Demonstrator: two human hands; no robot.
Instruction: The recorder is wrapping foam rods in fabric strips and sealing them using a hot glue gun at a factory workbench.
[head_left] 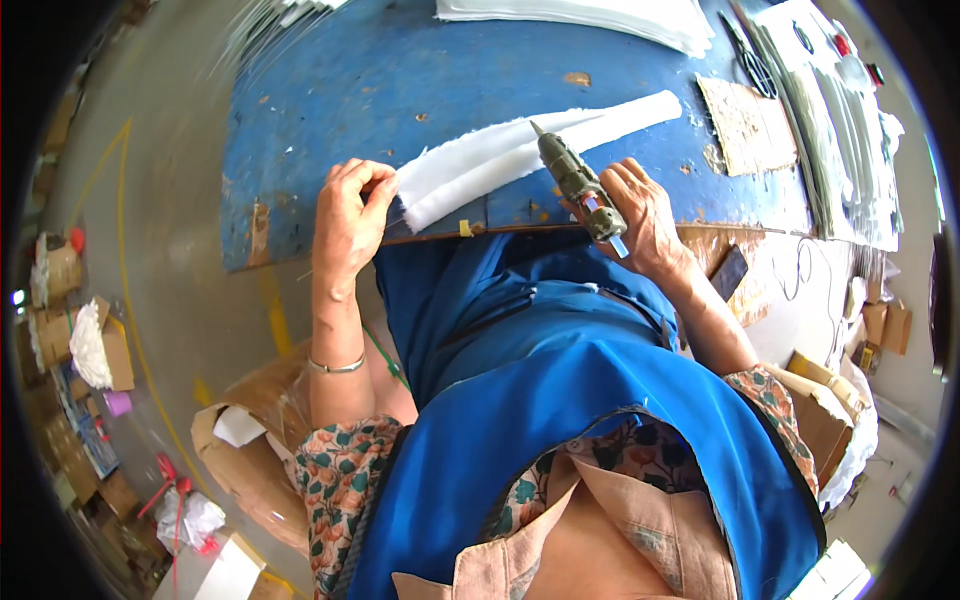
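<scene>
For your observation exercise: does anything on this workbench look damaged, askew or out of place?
Yes: the blue table is worn, its paint chipped to bare patches along the near edge. Otherwise, the left hand pins the white fabric strip and the right hand holds a glue gun.

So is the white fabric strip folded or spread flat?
Folded: the white fabric strip shows two layers, pinched at its end by the left hand.

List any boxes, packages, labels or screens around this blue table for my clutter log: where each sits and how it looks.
Open cardboard box: floor, far left; brown, white stuffing inside.
Small cardboard box: floor, above it; brown, red cap behind.
Large cardboard box: by the person's left elbow; brown, lined with clear plastic.
Cardboard box: floor, right; brown, white plastic beside.
Flat cardboard sheet: tabletop, right; brown, scuffed.
Screens: none visible.
</scene>
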